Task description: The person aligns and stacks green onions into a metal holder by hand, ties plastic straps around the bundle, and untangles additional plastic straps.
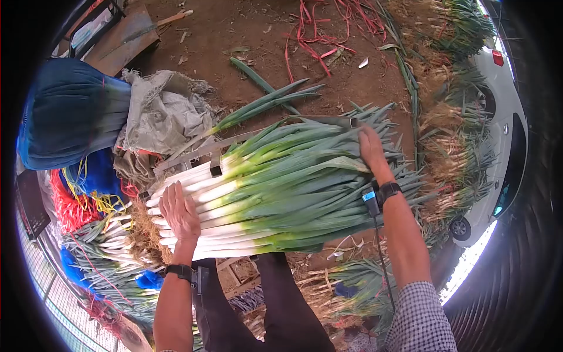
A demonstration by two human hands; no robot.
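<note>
A wide pile of long green onions (293, 182) lies across a metal rack (216, 163) in front of me, white root ends to the left and green leaves to the right. My left hand (180, 214) rests on the white stalks near the roots, fingers stretched out. On the leaves at the right end lies my right hand (372, 151), its fingers extended toward the pile's far edge. A few loose green onions (258, 108) stick out beyond the rack's far side. The pile hides most of the rack.
Left of the rack are a blue-wrapped bundle (73, 111), a crumpled grey sack (167, 105) and red ties (76, 202). Red string (316, 35) litters the dirt floor. More onion bundles (457, 146) line the right side beside a white car (504, 141).
</note>
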